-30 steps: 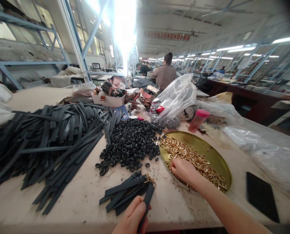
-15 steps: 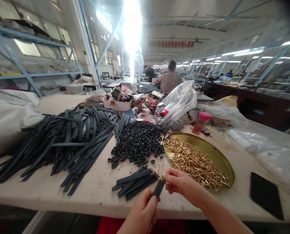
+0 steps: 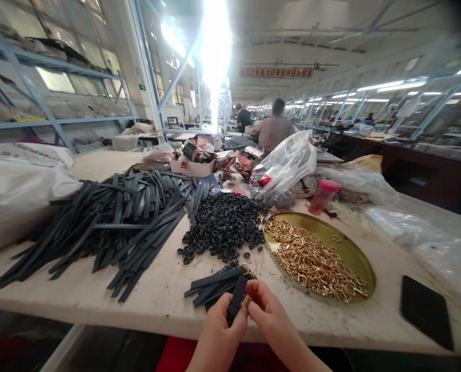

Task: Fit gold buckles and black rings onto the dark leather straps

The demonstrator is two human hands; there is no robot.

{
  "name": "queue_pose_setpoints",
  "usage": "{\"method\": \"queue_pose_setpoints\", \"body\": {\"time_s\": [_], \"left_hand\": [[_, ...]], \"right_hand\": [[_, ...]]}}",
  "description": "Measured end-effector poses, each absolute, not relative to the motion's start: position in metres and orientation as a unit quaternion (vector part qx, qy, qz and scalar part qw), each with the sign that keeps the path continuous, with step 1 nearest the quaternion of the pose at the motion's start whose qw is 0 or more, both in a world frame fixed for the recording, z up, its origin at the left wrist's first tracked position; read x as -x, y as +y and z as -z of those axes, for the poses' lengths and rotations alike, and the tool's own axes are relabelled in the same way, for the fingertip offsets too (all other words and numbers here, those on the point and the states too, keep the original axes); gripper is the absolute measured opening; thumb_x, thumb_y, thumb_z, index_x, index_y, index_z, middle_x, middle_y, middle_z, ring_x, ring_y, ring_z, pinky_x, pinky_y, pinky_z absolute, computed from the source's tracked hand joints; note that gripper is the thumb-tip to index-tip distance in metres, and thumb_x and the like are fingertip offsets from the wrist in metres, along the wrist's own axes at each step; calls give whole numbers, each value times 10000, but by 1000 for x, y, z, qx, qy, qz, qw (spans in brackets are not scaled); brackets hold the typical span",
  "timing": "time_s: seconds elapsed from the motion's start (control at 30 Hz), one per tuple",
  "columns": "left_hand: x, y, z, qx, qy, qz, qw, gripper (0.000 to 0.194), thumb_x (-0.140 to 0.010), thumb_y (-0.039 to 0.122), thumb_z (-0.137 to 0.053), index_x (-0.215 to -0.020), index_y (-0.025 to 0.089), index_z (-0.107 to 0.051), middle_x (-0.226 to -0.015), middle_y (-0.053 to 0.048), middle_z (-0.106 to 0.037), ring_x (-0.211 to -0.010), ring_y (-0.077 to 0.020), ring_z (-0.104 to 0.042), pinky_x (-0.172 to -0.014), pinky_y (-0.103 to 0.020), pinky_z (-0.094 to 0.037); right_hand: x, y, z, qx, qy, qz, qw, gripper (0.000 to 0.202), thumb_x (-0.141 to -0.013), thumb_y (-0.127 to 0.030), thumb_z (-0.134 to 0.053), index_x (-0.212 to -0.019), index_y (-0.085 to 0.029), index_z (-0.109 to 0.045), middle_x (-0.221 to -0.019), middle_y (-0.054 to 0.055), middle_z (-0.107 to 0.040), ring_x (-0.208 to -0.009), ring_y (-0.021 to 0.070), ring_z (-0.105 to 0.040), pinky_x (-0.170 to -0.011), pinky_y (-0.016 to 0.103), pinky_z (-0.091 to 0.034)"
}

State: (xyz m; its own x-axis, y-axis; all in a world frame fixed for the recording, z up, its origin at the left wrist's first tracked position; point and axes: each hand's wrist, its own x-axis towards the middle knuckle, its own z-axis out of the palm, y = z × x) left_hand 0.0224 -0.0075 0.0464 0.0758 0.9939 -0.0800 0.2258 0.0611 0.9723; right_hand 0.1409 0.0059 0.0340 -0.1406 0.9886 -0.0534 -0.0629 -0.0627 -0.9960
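Near the table's front edge, my left hand (image 3: 223, 325) is closed around a short black strap (image 3: 238, 292), which points up and away from me. My right hand (image 3: 268, 310) meets it from the right, thumb and fingers pinched on a small gold buckle (image 3: 246, 300) beside the strap. Fingers hide most of the buckle, so I cannot tell how it sits on the strap. Just behind my hands lies a small bunch of black straps with gold buckles (image 3: 211, 285). Beyond them is a heap of small black loops (image 3: 225, 222).
A gold tray (image 3: 356, 253) of loose gold buckles (image 3: 316, 258) stands to the right, with a black flat slab (image 3: 425, 310) beyond it. Long black strips (image 3: 129, 206) are piled left. Further back are a pink-lidded jar (image 3: 323, 198), a clear plastic bag (image 3: 288, 160) and co-workers.
My hands have come together. The strap now stands more upright, and my right hand has shifted left and nearer to me, against the left fingers. The view has turned slightly left.
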Motion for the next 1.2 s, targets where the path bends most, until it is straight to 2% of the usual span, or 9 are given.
{"method": "queue_pose_setpoints", "body": {"time_s": [0.17,0.33,0.43,0.53,0.6,0.67,0.8,0.97,1.2], "left_hand": [[-9,-2,-53,-584,574,-337,465,137,-750,258,-462,-734,152,-547,-658,16,-539,-649,-147,-476,-607,-229,-366],[-12,-1,-49,-573,547,-300,532,85,-702,205,-476,-692,151,-540,-642,33,-520,-623,-117,-448,-577,-201,-352],[-15,-3,-48,-535,513,-273,613,134,-740,260,-465,-808,165,-530,-571,66,-476,-465,-76,-388,-456,-175,-319],[-13,-4,-46,-513,506,-236,652,246,-815,417,-360,-846,191,-452,-494,96,-402,-332,-60,-269,-330,-173,-197],[-8,-4,-43,-529,514,-230,636,272,-839,442,-293,-819,201,-415,-508,88,-422,-332,-61,-279,-329,-174,-195],[-2,-3,-40,-578,517,-211,594,254,-846,406,-299,-789,195,-428,-539,65,-462,-396,-75,-368,-388,-175,-269],[3,-1,-38,-687,513,-167,487,251,-846,307,-315,-774,169,-512,-678,-10,-558,-645,-138,-509,-594,-212,-366],[-4,1,-45,-719,512,-150,445,273,-850,280,-320,-767,168,-554,-786,-60,-611,-733,-177,-533,-649,-232,-365],[-9,-2,-44,-678,483,-194,518,237,-844,279,-349,-744,168,-534,-746,-50,-608,-694,-161,-533,-646,-227,-378]], "right_hand": [[-158,-4,-45,435,-620,-526,387,355,-831,-226,-391,-1182,-172,-393,-699,-8,-588,-704,164,-567,-728,327,-424],[-174,-5,-48,459,-696,-428,348,479,-739,-136,-506,-1204,-230,-441,-960,37,-567,-741,148,-533,-705,300,-435],[-176,0,-37,470,-646,-494,343,521,-714,-139,-550,-1218,-233,-456,-837,4,-584,-653,132,-524,-627,278,-442],[-173,5,-25,459,-549,-568,405,382,-725,-201,-597,-1106,-214,-567,-656,-34,-579,-612,120,-532,-609,256,-438],[-170,7,-22,462,-446,-614,460,251,-698,-267,-664,-937,-193,-647,-605,-42,-579,-554,90,-523,-569,219,-435],[-165,8,-21,459,-305,-667,501,243,-622,-305,-743,-816,-182,-665,-598,-49,-586,-509,59,-515,-535,184,-443],[-156,5,-18,417,-93,-745,512,367,-458,-259,-844,-761,-173,-655,-591,-58,-599,-471,36,-527,-497,154,-475],[-146,-4,-3,403,-76,-765,496,381,-458,-294,-840,-764,-184,-641,-524,-64,-577,-438,55,-523,-455,167,-465],[-139,-12,4,436,-205,-698,529,336,-558,-394,-778,-716,-153,-605,-454,-66,-527,-376,54,-455,-400,176,-364]]}}
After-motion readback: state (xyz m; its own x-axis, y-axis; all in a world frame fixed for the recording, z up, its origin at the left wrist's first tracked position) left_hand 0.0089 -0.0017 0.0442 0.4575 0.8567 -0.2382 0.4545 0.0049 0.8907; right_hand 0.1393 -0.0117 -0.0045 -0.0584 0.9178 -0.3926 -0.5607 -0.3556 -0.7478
